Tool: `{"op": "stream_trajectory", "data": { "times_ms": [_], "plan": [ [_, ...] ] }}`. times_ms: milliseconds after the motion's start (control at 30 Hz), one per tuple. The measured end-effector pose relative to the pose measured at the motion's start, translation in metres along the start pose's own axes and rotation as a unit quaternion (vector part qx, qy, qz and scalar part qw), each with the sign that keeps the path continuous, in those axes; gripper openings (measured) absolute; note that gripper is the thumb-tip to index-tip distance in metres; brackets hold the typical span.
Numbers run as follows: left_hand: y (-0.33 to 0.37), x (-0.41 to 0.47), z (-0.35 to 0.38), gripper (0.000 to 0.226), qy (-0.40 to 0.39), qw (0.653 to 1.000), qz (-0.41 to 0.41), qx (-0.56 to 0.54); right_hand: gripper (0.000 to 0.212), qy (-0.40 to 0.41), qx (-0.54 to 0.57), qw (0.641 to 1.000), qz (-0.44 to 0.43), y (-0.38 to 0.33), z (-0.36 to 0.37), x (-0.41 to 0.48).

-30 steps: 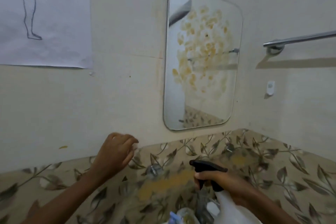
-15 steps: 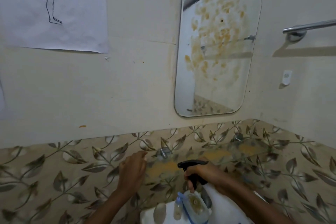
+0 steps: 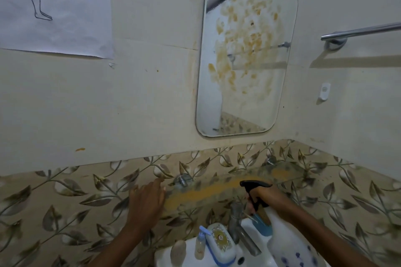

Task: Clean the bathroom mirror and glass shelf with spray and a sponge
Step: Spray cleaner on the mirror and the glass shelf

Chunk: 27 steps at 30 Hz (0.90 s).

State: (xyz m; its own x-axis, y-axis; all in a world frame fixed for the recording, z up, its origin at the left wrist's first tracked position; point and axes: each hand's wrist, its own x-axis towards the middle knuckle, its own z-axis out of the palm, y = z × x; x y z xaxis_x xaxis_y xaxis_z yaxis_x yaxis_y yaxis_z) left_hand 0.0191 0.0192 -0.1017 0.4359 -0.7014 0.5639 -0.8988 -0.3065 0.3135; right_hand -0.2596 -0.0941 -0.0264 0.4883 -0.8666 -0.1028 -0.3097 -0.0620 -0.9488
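**Glass shelf** (image 3: 208, 193): fixed to the leaf-patterned wall below the mirror, with an orange smear along its top.
**Mirror** (image 3: 247, 54): upright on the cream wall, blotched orange-brown, not yet cleaned.
**Spray bottle** (image 3: 284, 243): white, its black nozzle level with the shelf and pointing left along the smear, probably to wet it first.
**Right hand** (image 3: 267, 199): grasping the bottle neck, fingers at the trigger.
**Left hand** (image 3: 147, 199): released, fingers straight, at the shelf's left end and possibly steadying it.
**Sponge**: not seen.
**Tap** (image 3: 236, 223) and **soap dish** (image 3: 221, 243): on the washbasin (image 3: 165, 260) beneath.
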Motion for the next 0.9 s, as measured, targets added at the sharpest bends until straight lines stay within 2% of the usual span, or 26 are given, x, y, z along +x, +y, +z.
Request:
{"op": "stream_trajectory", "data": {
  "times_ms": [67, 133, 267, 433, 533, 567, 667, 767, 900],
  "plan": [
    [0.001, -0.002, -0.001, 0.044, 0.004, 1.0, 0.005, 0.008, 0.051, -0.013, 0.012, 1.0, -0.012, -0.004, -0.008, -0.003],
    [0.001, -0.003, -0.001, 0.045, 0.008, 1.0, 0.004, 0.012, 0.047, 0.018, 0.019, 0.999, -0.019, -0.003, -0.016, -0.001],
    [0.003, -0.004, -0.004, 0.043, 0.022, 0.999, 0.013, 0.034, 0.044, 0.078, 0.011, 0.996, 0.048, 0.007, -0.025, 0.019],
    [0.005, -0.004, -0.008, 0.042, 0.021, 0.998, 0.015, 0.056, 0.055, 0.106, 0.001, 0.992, 0.064, 0.01, -0.05, 0.027],
    [0.005, -0.004, -0.009, 0.042, 0.035, 0.997, 0.021, 0.065, 0.035, 0.143, 0.013, 0.987, 0.068, 0.008, -0.075, 0.029],
    [0.006, -0.005, -0.01, 0.041, 0.037, 0.997, 0.022, 0.069, 0.034, 0.155, 0.0, 0.986, 0.067, 0.009, -0.081, 0.028],
    [0.006, -0.005, -0.01, 0.041, 0.033, 0.996, 0.025, 0.082, 0.051, 0.177, -0.019, 0.982, 0.065, 0.017, -0.09, 0.026],
    [0.004, -0.004, -0.007, 0.042, 0.04, 0.995, 0.031, 0.092, 0.045, 0.194, -0.03, 0.979, 0.061, 0.027, -0.096, 0.02],
    [0.005, -0.002, -0.004, 0.042, 0.058, 0.993, 0.047, 0.092, 0.057, 0.207, -0.026, 0.977, 0.039, 0.022, -0.119, 0.029]
  ]
}}
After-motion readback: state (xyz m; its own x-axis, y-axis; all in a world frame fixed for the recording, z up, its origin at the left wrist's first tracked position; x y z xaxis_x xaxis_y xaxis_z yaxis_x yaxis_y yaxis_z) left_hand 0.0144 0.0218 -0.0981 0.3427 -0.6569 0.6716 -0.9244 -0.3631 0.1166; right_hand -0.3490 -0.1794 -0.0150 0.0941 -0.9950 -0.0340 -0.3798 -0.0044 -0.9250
